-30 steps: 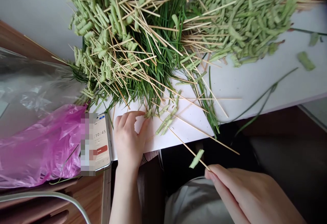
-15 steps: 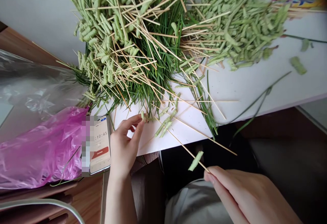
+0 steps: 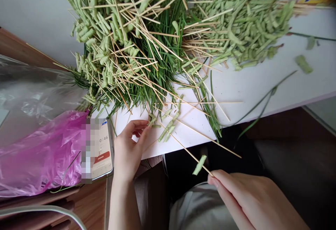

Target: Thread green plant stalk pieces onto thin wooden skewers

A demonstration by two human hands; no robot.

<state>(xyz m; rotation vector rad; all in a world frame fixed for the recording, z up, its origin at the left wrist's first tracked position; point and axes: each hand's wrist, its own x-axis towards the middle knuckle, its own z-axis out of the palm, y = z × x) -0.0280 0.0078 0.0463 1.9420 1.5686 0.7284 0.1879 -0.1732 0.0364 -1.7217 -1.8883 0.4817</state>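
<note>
Between the thumb and fingers of my right hand (image 3: 244, 191) is the lower end of a bamboo skewer (image 3: 183, 146), slanting up and left. One pale green bean piece (image 3: 200, 165) is threaded on it close to my fingers. My left hand (image 3: 132, 146) pinches at another small green bean piece (image 3: 151, 119) over the white tabletop (image 3: 154, 146); its fingertips partly cover that piece. A few loose bean pieces (image 3: 170, 127) lie just right of my left fingertips, beside the skewer's far tip.
A tall heap of skewered bean pieces (image 3: 105, 48) rests on long green chive-like leaves (image 3: 168, 58). Behind to the right is a pile of loose bean pieces (image 3: 244, 30). A phone (image 3: 103, 149) showing a timer and a pink plastic bag (image 3: 47, 156) are at left.
My left fingertips have shifted slightly right and down toward the loose pieces. My right hand keeps the skewer in nearly the same place. The whole view has moved a little.
</note>
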